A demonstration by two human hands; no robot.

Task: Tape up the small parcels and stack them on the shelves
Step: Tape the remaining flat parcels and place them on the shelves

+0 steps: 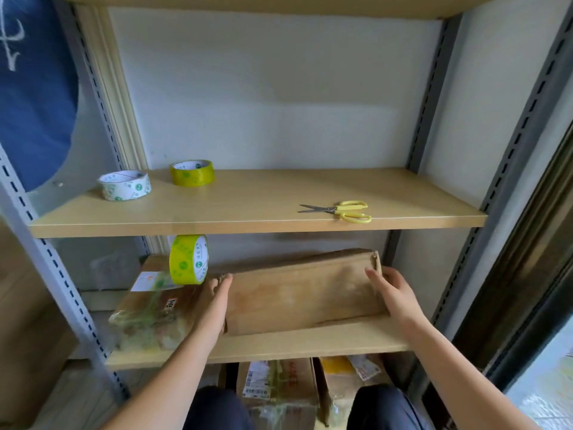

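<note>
The brown cardboard parcel [302, 291] lies on the lower shelf [310, 344], long axis running 9 to 3 o'clock. The left hand [214, 302] presses its 9 o'clock end with straight fingers; the right hand [392, 294] presses the 3 o'clock end likewise, so neither hand clasps it. At 9 o'clock sits a tape-wrapped parcel [145, 315], a yellow tape roll [188, 259] standing on it. The upper shelf [257, 226] holds a white tape roll [124, 185], another yellow roll [192, 172] and scissors [341, 210].

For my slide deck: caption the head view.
Both hands, left and right, hold a long brown cardboard parcel on the lower wooden shelf.
</note>
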